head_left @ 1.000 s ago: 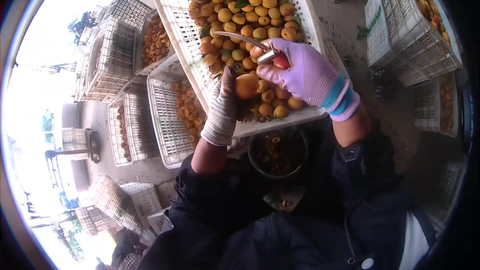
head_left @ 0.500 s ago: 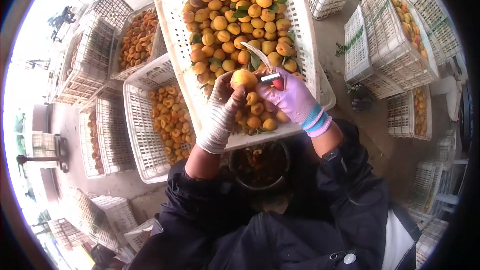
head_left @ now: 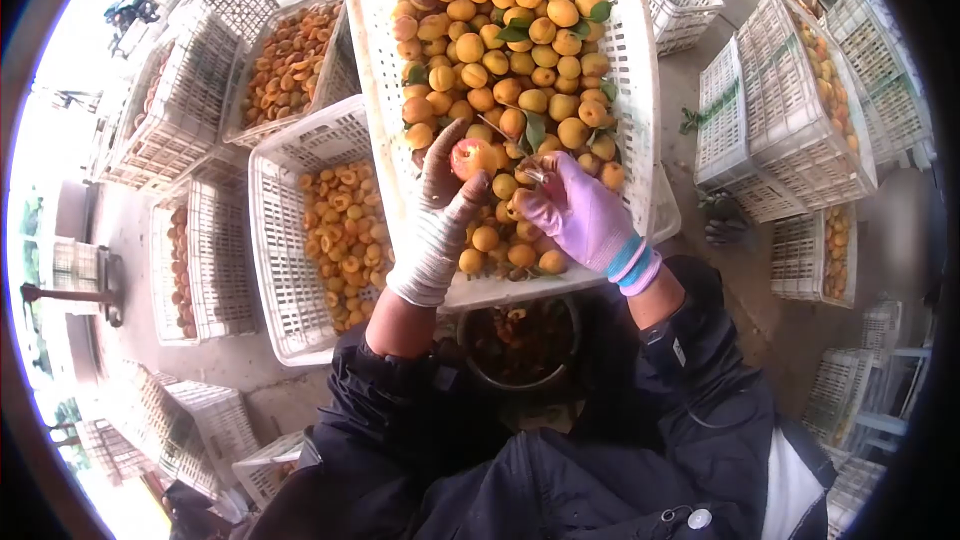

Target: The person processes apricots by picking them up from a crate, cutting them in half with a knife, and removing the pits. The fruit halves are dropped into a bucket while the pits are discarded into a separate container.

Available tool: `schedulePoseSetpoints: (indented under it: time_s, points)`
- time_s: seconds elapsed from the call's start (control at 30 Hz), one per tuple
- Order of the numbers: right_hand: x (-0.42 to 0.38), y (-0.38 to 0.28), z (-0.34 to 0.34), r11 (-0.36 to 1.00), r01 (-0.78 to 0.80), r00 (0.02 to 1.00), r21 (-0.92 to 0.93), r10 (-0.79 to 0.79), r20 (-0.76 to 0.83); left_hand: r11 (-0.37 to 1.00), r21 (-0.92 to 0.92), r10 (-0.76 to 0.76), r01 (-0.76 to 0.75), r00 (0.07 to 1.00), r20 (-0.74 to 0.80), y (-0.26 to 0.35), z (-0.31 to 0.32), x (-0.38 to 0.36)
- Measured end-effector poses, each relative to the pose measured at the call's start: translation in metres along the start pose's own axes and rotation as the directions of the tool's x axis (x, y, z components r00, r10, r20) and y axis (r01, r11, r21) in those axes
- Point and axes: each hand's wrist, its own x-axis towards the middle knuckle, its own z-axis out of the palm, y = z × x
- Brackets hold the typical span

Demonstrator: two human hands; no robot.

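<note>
My left hand, in a white knit glove with stained fingers, is closed around an apricot that shows a reddish patch. My right hand, in a purple glove with a blue-striped cuff, is closed on a curved knife. The blade appears edge-on as a thin line pointing up and left near the apricot; the fingers mostly hide the handle. Both hands are over a white plastic crate full of whole apricots with some green leaves.
Left of this crate, a lower white crate holds opened apricots. A dark round bucket with scraps stands between my knees. Another crate of apricot halves is at the upper left. Stacked crates stand on the right.
The apricot has turned and shows a reddish side. My right hand has moved slightly down and rolled, so the blade, broad before, appears thin. The view has shifted slightly.
</note>
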Motion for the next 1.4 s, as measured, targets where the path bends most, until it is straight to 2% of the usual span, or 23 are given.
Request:
schedulePoseSetpoints:
  time_s: [0.07,0.13,0.2,0.4,0.47,0.6,1.0,1.2,1.27,1.4]
  points:
    - [-0.003,-0.004,-0.002,0.940,0.045,0.999,0.339,-0.050,0.006,0.997,0.002,-0.081,0.081,0.996,0.027,0.011,0.006,-0.004]
    - [-0.005,0.000,-0.001,0.941,0.080,0.996,0.330,-0.086,0.005,0.996,0.009,-0.090,0.089,0.996,0.026,0.010,0.007,-0.006]
    - [-0.009,0.002,0.000,0.952,0.181,0.983,0.246,-0.174,-0.049,0.995,0.016,-0.098,0.098,0.995,0.024,0.009,0.009,-0.007]
    - [-0.015,0.003,-0.001,0.981,0.155,0.987,0.116,-0.148,-0.064,0.997,-0.034,-0.064,0.065,0.998,0.005,0.006,0.017,-0.007]
    - [-0.017,0.003,-0.002,0.985,0.102,0.995,0.142,-0.099,-0.030,0.998,-0.035,-0.053,0.053,0.999,0.000,0.007,0.020,-0.007]
    - [-0.018,0.008,0.003,0.984,0.131,0.991,0.118,-0.126,-0.047,0.997,-0.077,-0.031,0.031,0.999,-0.008,0.003,0.021,-0.005]
    - [-0.015,0.001,0.003,0.990,0.122,0.993,0.074,-0.121,-0.013,0.999,-0.026,-0.026,0.025,0.999,-0.025,0.000,0.013,-0.004]
    - [-0.015,-0.007,0.000,0.990,0.117,0.993,0.075,-0.116,-0.028,0.998,-0.066,-0.011,0.010,1.000,-0.024,-0.001,0.018,-0.005]
    - [-0.015,-0.006,0.000,0.990,0.142,0.989,0.021,-0.141,-0.034,0.996,-0.093,0.005,-0.007,1.000,-0.019,-0.003,0.016,-0.004]
    - [-0.015,-0.006,0.000,0.989,0.133,0.991,0.058,-0.132,-0.023,0.995,-0.099,0.013,-0.015,1.000,-0.018,-0.003,0.016,-0.004]
